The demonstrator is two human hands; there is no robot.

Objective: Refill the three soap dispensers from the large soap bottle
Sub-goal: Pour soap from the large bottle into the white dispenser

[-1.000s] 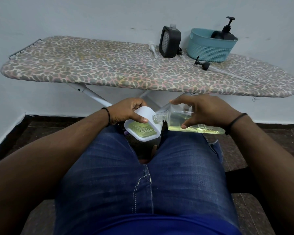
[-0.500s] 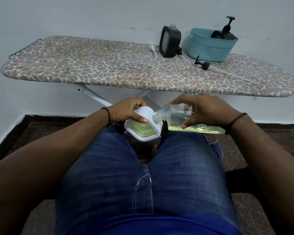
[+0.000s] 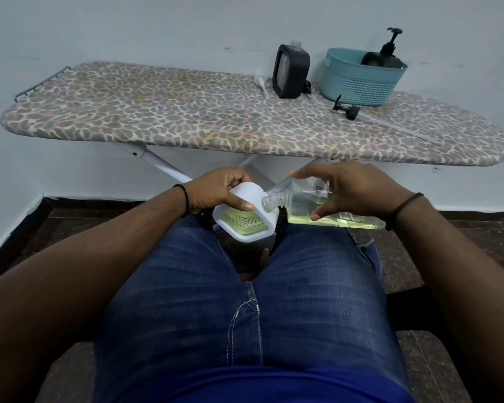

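Yellow soap half-fills the large soap bottle (image 3: 332,209), gripped sideways by the right hand (image 3: 352,190), its mouth at the white dispenser (image 3: 245,221) clasped in the left hand (image 3: 216,189). Judging by this, 1 of 3 refills is underway; a black dispenser (image 3: 290,71) waits beyond both hands.

Basket (image 3: 358,82) wall hides the black dispenser (image 3: 383,58) below its pump; right hand (image 3: 358,189) covers the bottle (image 3: 332,212) middle; dispenser (image 3: 245,216) mouth masked by bottle neck; flow too small to tell.
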